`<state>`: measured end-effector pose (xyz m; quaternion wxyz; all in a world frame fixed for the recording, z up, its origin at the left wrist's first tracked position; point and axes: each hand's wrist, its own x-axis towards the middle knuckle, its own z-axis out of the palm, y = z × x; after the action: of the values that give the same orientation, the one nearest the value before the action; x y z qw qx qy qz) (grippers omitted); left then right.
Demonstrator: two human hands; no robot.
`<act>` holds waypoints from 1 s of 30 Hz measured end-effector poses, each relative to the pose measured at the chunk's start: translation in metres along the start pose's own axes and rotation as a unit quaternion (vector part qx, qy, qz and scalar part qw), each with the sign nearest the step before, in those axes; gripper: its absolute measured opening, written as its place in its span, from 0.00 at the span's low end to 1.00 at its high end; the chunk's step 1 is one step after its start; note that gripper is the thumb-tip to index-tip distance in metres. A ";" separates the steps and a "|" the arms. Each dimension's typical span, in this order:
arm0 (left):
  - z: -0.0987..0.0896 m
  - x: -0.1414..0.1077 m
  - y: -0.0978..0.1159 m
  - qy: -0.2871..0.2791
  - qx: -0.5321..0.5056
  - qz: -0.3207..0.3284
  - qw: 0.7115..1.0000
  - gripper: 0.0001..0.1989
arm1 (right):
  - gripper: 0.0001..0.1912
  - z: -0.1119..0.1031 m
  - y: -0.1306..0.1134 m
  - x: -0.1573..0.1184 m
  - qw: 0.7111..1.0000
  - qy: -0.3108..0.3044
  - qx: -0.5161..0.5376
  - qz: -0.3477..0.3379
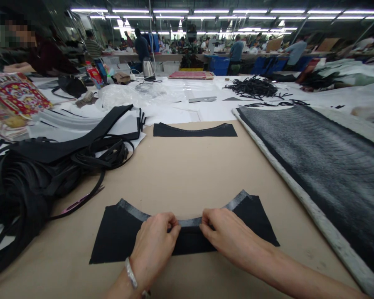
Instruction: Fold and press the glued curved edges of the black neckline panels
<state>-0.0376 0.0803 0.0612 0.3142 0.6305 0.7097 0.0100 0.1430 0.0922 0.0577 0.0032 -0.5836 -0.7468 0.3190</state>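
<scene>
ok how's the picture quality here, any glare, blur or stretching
Head view: the ceiling lights glare white; the far people look dim and soft; the outer edges stretch; a patch at upper left is pixelated; the left hand, right hand and black piece under them look fairly clear.

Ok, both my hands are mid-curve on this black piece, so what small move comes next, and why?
I'd probably slide your right hand outward along the grey strip, pressing lightly, while your left hand steadies the middle. Both hands' fingers are close together near mid-curve, and the strip runs past them toward both tips of the black piece.
</scene>
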 end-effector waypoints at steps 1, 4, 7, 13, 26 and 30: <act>-0.001 0.000 0.000 0.000 -0.002 0.001 1.000 0.09 | 0.11 0.001 0.001 0.001 1.000 0.002 -0.001 -0.001; -0.002 -0.002 -0.002 -0.012 -0.018 0.011 1.000 0.11 | 0.11 0.003 0.004 0.002 1.000 0.007 -0.001 -0.006; -0.003 -0.002 -0.006 -0.016 -0.041 0.028 0.999 0.10 | 0.11 0.005 0.007 0.000 1.000 0.010 -0.001 -0.003; -0.005 -0.004 -0.009 -0.009 -0.088 0.040 0.995 0.02 | 0.11 -0.003 0.002 -0.004 1.000 -0.005 -0.001 0.009; 0.004 -0.003 -0.023 -0.029 -0.103 0.017 0.994 0.07 | 0.10 -0.011 0.015 -0.033 0.999 -0.034 0.025 -0.033; 0.004 -0.008 -0.032 -0.012 -0.090 0.006 0.996 0.06 | 0.11 -0.012 0.026 -0.046 0.998 -0.048 0.036 -0.011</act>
<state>-0.0636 0.0653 0.0480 0.3781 0.6039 0.6984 0.0684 0.1845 0.0607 0.0715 -0.0080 -0.5587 -0.7405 0.3735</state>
